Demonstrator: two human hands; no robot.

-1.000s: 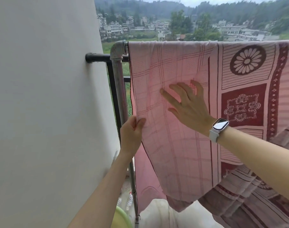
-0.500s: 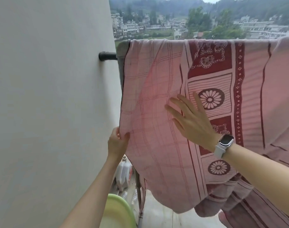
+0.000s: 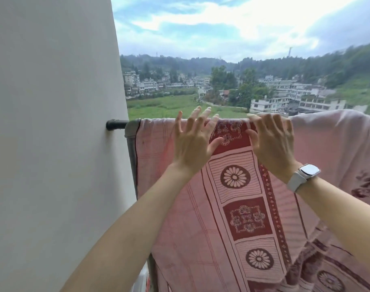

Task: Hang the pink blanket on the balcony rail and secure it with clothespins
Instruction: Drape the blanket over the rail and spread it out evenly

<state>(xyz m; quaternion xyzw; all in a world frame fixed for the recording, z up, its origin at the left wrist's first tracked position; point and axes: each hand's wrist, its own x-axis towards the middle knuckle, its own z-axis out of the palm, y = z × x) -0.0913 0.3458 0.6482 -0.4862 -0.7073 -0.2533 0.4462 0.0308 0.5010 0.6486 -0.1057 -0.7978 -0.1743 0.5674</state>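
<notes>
I see the pink blanket [image 3: 232, 207] draped over the balcony rail [image 3: 116, 124] — it hangs down under both hands. My left hand [image 3: 192, 144] is up with fingers spread, holding nothing. Just beside it, my right hand [image 3: 272, 142] curls its fingers over the blanket's top edge.

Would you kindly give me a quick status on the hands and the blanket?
Left hand open, fingers spread at the rail top. Right hand gripping the pink blanket at its fold over the rail. No clothespins visible; nothing in the way.
</notes>
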